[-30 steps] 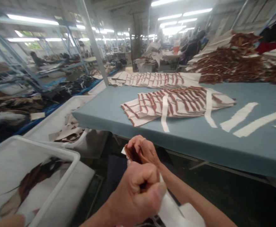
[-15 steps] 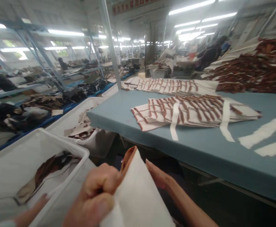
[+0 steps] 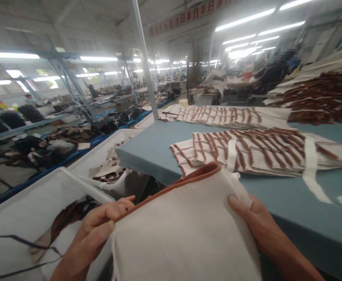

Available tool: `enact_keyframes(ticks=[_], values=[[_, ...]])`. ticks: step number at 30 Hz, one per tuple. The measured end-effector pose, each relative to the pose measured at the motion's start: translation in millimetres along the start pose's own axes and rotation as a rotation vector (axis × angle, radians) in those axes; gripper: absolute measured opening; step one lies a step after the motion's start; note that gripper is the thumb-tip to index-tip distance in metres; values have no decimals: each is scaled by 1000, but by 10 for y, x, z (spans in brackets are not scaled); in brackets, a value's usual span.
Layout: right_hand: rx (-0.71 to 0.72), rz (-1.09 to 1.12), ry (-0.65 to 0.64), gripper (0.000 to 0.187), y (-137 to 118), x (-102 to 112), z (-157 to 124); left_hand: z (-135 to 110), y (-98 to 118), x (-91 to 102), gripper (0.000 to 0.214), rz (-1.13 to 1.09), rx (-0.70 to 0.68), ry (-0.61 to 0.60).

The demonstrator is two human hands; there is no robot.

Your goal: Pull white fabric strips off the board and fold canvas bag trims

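Observation:
I hold a cream fabric piece [image 3: 185, 230] with a rust-brown bound edge in front of me. My left hand [image 3: 96, 226] pinches its left edge by the brown trim, thumb on top. My right hand [image 3: 257, 222] grips the right side, thumb pressed onto the cloth. The piece hangs spread between both hands, just before the blue table [image 3: 159, 152]. On the table lies a fanned bundle of similar cream pieces with brown trim [image 3: 247, 150], tied by white strips.
White bins [image 3: 27, 210] stand at my left, one holding brown and cream scraps [image 3: 109, 171]. A second fanned row [image 3: 217, 115] and a tall stack [image 3: 319, 97] sit further back on the table. A steel post [image 3: 146, 66], racks and another person [image 3: 272, 76] lie beyond.
The fabric piece went from bunched in both fists to opened flat and lifted higher. My hands moved apart to its left and right edges. The view tilted up.

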State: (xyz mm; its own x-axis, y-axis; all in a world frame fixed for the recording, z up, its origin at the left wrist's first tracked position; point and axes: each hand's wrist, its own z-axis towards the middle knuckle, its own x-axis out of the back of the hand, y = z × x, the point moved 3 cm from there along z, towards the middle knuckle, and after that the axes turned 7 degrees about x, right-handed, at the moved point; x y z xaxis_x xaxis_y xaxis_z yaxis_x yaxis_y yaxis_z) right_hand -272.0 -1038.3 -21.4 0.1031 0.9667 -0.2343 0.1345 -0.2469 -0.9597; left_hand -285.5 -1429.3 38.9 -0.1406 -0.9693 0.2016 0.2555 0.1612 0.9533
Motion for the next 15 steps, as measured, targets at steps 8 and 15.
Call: enact_keyframes(ticks=[8, 15], values=[[309, -302, -24, 46, -332, -331, -47, 141, -577, 37, 51, 160, 75, -131], [939, -775, -308, 23, -495, -761, -205, 22, -568, -249, 67, 249, 76, -199]])
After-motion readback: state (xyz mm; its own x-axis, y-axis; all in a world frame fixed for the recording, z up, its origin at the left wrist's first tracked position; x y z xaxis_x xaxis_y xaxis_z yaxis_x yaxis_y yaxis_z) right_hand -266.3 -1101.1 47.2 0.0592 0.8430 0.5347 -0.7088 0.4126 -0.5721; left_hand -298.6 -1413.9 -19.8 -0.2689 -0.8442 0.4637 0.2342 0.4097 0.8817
